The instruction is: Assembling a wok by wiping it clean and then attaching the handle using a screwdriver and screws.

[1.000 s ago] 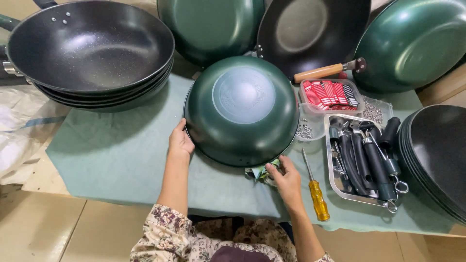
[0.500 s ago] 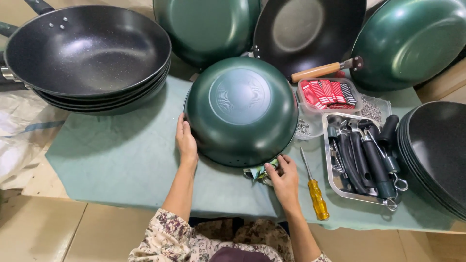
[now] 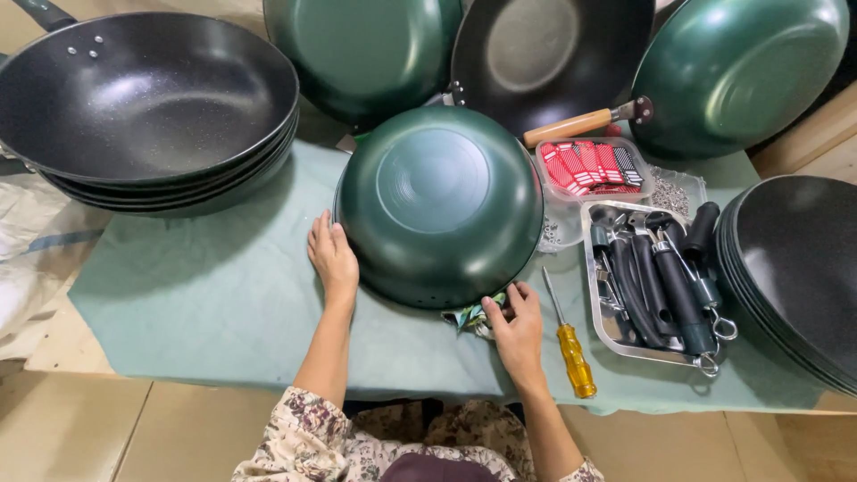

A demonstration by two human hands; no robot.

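Observation:
A dark green wok [image 3: 439, 203] lies upside down on a pale green cloth [image 3: 205, 312] in the middle of the view. My left hand [image 3: 333, 257] rests flat against the wok's left rim, fingers together. My right hand [image 3: 515, 328] sits at the wok's near right rim, its fingers pinching a small patterned rag [image 3: 466, 318] that pokes out from under the wok. A screwdriver with a yellow handle [image 3: 571, 344] lies just right of that hand.
A stack of black woks [image 3: 143, 107] stands at the left. Green woks and a black one with a wooden handle [image 3: 578, 125] lean at the back. A metal tray of black handles [image 3: 656, 286], a box of red pieces [image 3: 589, 165] and stacked black pans [image 3: 799, 268] sit right.
My left hand has slid a little forward along the wok's left rim. My right hand stays at the near rim on the rag. The wok has hardly moved.

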